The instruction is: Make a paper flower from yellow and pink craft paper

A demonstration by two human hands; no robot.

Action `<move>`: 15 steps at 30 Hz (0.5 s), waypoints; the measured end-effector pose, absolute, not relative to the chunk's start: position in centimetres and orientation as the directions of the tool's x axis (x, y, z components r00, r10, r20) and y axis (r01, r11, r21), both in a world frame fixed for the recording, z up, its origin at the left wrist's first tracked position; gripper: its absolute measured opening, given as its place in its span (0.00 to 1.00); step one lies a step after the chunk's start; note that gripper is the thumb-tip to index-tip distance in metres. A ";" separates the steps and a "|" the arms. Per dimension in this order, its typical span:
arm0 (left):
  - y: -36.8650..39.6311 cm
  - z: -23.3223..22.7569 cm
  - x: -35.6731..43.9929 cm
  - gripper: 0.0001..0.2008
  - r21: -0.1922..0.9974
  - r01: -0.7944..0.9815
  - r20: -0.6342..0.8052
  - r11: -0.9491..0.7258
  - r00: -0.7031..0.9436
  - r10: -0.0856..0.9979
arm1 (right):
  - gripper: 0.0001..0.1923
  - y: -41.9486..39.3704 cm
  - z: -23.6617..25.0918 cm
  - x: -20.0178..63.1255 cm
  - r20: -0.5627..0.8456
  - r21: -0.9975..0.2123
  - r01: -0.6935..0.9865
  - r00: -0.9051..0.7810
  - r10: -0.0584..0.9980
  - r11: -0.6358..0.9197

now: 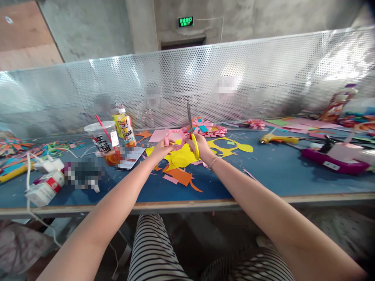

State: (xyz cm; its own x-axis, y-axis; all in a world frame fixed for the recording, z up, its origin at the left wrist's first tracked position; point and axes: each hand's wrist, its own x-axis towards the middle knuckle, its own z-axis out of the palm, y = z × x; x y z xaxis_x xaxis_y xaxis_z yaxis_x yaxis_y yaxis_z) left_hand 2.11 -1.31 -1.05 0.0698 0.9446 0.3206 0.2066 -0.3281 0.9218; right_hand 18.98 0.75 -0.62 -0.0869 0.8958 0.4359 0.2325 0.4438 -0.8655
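Observation:
My left hand (164, 149) is closed on a curled strip of pink paper (178, 145), which arches across to my right hand. In my right hand (202, 147) are yellow-handled scissors (195, 146), their dark blades pointing up and away from me. The fingers of that hand also reach the near end of the pink strip; whether they pinch it is hard to see. Beneath both hands lie yellow paper (182, 157) and orange paper scraps (179, 176). Just behind them sits a heap of pink paper pieces (205, 128).
A plastic cup (101, 136) with a red straw and a drink pouch (126, 128) stand to the left. On the right are a yellow glue gun (278, 139) and a purple power strip (334, 160). A perforated metal screen (249, 78) runs along the table's back.

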 end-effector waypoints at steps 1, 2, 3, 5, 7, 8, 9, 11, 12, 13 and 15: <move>-1.4 -1.0 2.2 0.16 0.931 0.186 0.305 -0.314 0.077 0.949 | 0.06 0.8 -0.7 18.9 0.438 -0.866 0.229 -0.084 0.895 0.445; -1.4 -1.0 2.2 0.18 0.941 0.157 0.289 -0.300 0.088 0.953 | 0.06 0.7 -0.7 18.9 0.439 -0.866 0.228 -0.078 0.895 0.445; -1.5 -1.0 2.3 0.19 0.950 0.125 0.274 -0.285 0.102 0.956 | 0.06 0.7 -0.7 18.9 0.440 -0.866 0.229 -0.070 0.895 0.444; -1.8 -0.9 2.4 0.22 0.963 0.067 0.252 -0.262 0.127 0.959 | 0.06 0.6 -0.7 18.9 0.439 -0.868 0.230 -0.064 0.896 0.441; -1.9 -0.9 2.4 0.23 0.969 0.018 0.244 -0.248 0.135 0.960 | 0.05 0.4 -0.6 18.9 0.431 -0.872 0.222 -0.072 0.899 0.436; -2.0 -0.9 2.4 0.23 0.970 -0.003 0.243 -0.245 0.130 0.961 | 0.05 0.3 -0.5 18.9 0.427 -0.874 0.217 -0.081 0.901 0.434; -2.0 -0.9 2.4 0.22 0.969 -0.020 0.246 -0.245 0.122 0.962 | 0.05 0.1 -0.5 18.9 0.423 -0.876 0.214 -0.090 0.902 0.432; -1.9 -0.9 2.3 0.21 0.967 -0.032 0.254 -0.252 0.100 0.962 | 0.06 -0.1 -0.3 18.9 0.415 -0.878 0.214 -0.103 0.904 0.427; -1.7 -1.0 2.3 0.20 0.966 -0.024 0.258 -0.257 0.083 0.962 | 0.07 -0.1 -0.3 18.8 0.413 -0.878 0.216 -0.109 0.904 0.427; -1.6 -1.0 2.3 0.20 0.965 -0.011 0.263 -0.263 0.065 0.963 | 0.08 -0.2 -0.3 18.8 0.412 -0.877 0.217 -0.116 0.904 0.428; -1.4 -1.1 2.2 0.19 0.960 0.020 0.277 -0.278 0.032 0.960 | 0.10 -0.2 -0.2 18.7 0.415 -0.876 0.216 -0.117 0.902 0.431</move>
State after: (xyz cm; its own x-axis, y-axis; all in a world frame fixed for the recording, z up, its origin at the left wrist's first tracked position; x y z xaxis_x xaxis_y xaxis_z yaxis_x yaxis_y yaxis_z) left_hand 2.21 -1.39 -1.09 0.0323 0.9602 0.2774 0.0198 -0.2781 0.9604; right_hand 18.74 -0.21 -0.24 -0.1171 0.9023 0.4149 0.2160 0.4309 -0.8762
